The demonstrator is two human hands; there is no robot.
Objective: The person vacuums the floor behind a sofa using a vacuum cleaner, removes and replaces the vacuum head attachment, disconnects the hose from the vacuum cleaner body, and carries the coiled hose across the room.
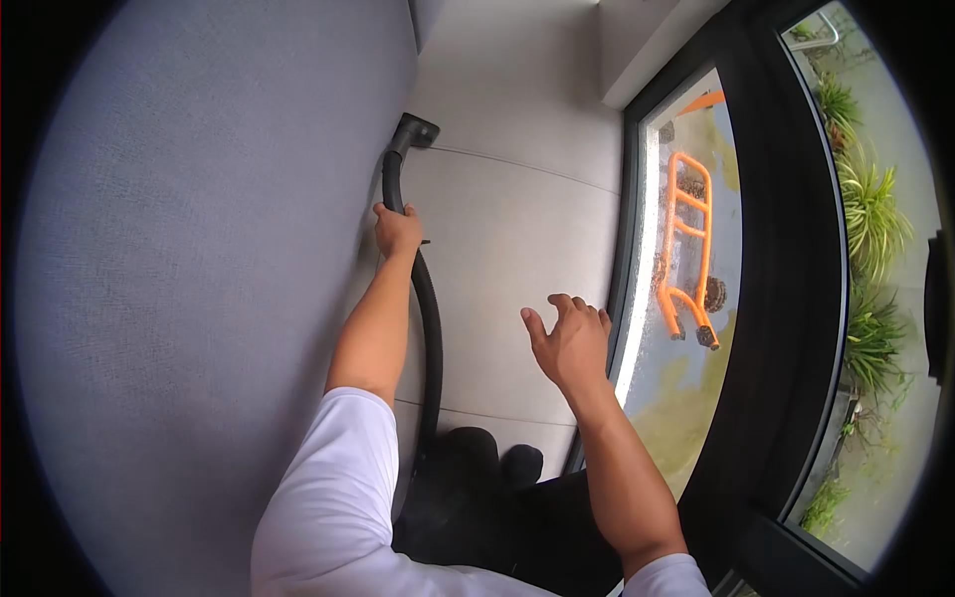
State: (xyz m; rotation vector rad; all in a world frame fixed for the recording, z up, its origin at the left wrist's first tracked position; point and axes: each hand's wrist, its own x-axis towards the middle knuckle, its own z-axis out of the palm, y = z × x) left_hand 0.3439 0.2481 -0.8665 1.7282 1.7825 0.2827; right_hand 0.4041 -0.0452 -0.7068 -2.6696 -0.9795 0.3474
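Observation:
A black vacuum cleaner hose [431, 328] runs from beside my legs up to a dark floor nozzle [418, 130], which rests on the grey tiles. My left hand [399, 231] is wrapped round the tube a short way behind the nozzle, its arm stretched forward. My right hand [571, 343] hangs in the air over the floor, fingers apart and slightly bent, with nothing in it. It is nearest to the window frame on the right. The rest of the vacuum cleaner does not show.
A tall grey-blue fabric-like surface [219, 229] stands close along the left. Light grey floor tiles [517, 229] lie between it and a black-framed window [786, 298]. Through the glass I see an orange metal frame [686, 199] and green plants [875, 219]. A pale wall ledge [652, 50] juts in ahead.

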